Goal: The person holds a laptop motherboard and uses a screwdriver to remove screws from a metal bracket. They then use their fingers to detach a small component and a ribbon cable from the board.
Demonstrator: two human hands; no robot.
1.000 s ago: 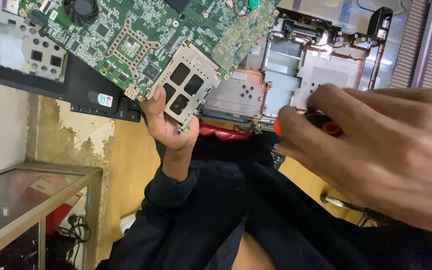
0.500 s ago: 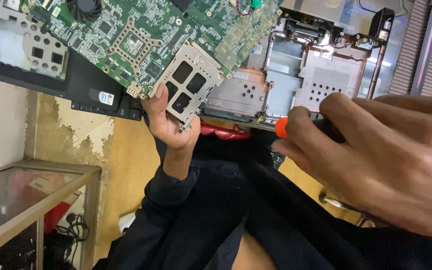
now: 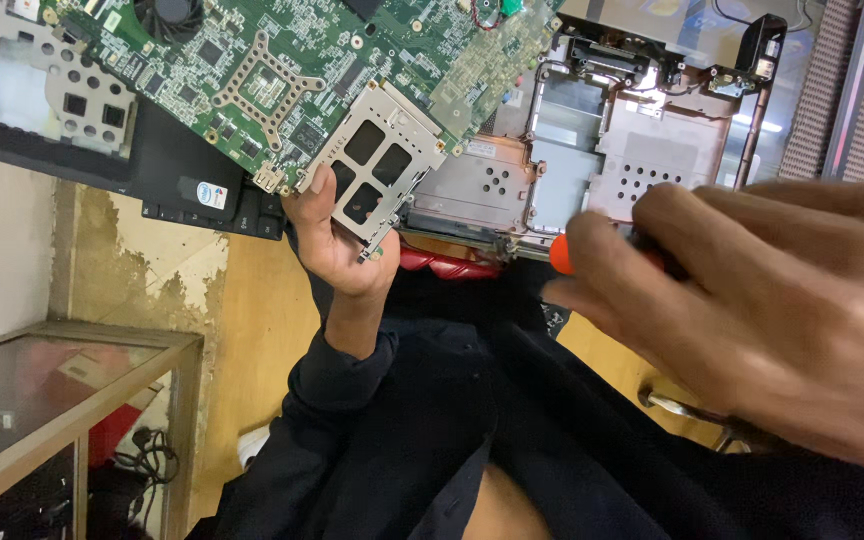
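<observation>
Closer to the lens now, the right hand [image 3: 752, 310] stays wrapped around an orange-handled screwdriver [image 3: 564, 254] (tip hidden). Left of it, the left hand [image 3: 337, 240] pinches the green motherboard's [image 3: 282, 80] metal card cage [image 3: 377, 165], tilting it off the laptop chassis [image 3: 602, 150].

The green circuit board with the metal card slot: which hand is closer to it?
Left. The left hand grips the green circuit board at its metal slot; the right hand holds an orange-handled tool apart.

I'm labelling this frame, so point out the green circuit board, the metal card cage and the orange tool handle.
circuit board [image 3: 282, 60], head view, green face left of middle.
card cage [image 3: 377, 165], head view, central crossbar.
tool handle [image 3: 560, 254], head view, orange end showing beside the fingers.
</observation>
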